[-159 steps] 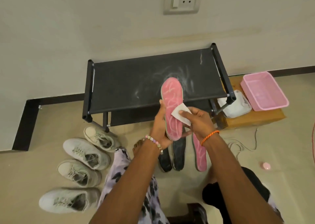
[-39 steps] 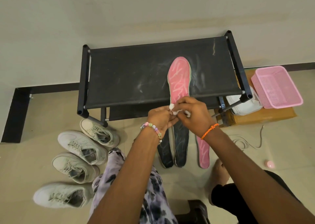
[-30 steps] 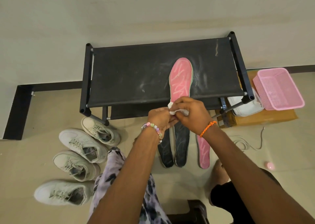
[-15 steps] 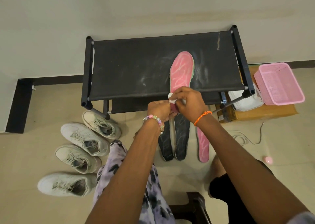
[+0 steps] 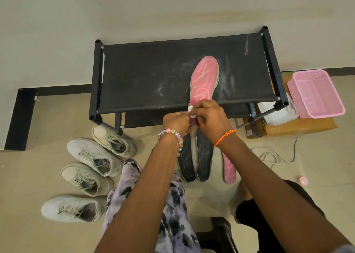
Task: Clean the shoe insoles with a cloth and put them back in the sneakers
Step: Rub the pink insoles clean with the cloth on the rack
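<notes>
Though no brand reads, both hands (image 5: 194, 118) pinching pink insole's (image 5: 204, 79) heel, apparently with cloth (image 5: 190, 109).

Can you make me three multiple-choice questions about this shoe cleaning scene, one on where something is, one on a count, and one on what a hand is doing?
1. Where does the toe end of the held pink insole lie?
A. In the pink basket
B. On the black shoe rack
C. Inside a sneaker

2. How many white sneakers stand on the floor?
A. Two
B. Six
C. Four

3. What is the right hand doing?
A. Pinching the white cloth against the insole's heel end
B. Resting flat on the floor
C. Lifting a sneaker

Answers: 1 B, its toe end lies on the rack's black top. 2 C, four sit in a row left of the legs. 3 A, the cloth shows between its fingertips.
</notes>
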